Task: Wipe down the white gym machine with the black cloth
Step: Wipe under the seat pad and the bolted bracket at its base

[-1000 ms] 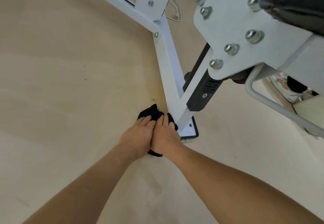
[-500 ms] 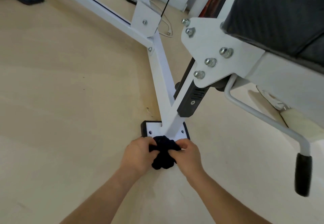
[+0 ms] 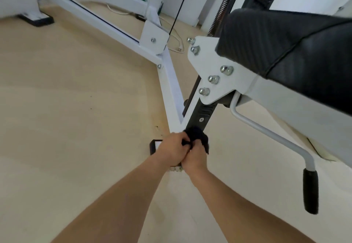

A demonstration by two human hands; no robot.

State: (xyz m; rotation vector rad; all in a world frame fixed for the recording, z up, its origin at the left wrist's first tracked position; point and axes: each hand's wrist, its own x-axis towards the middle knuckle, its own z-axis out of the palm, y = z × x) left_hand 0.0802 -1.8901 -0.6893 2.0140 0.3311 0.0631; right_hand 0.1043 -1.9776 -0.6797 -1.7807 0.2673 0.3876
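The white gym machine (image 3: 171,88) has a floor beam running toward me and a slanted post that meet at a foot plate (image 3: 154,146) on the floor. The black cloth (image 3: 197,135) is bunched at the bottom of the slanted post, just above the foot plate. My left hand (image 3: 172,150) grips the cloth from the left, fingers curled into it. My right hand (image 3: 195,156) grips it from below and to the right. Both hands touch each other and cover most of the foot plate.
A black padded seat (image 3: 297,52) on a white bracket overhangs on the right. A grey lever with a black grip (image 3: 310,191) hangs down at the right. A black cable (image 3: 181,5) and a white floor cord (image 3: 177,46) lie behind. Bare wooden floor (image 3: 66,119) spreads to the left.
Both hands carried the cloth from the left side of the beam to the front of the foot plate, then up onto the base of the slanted post. The view has tilted upward.
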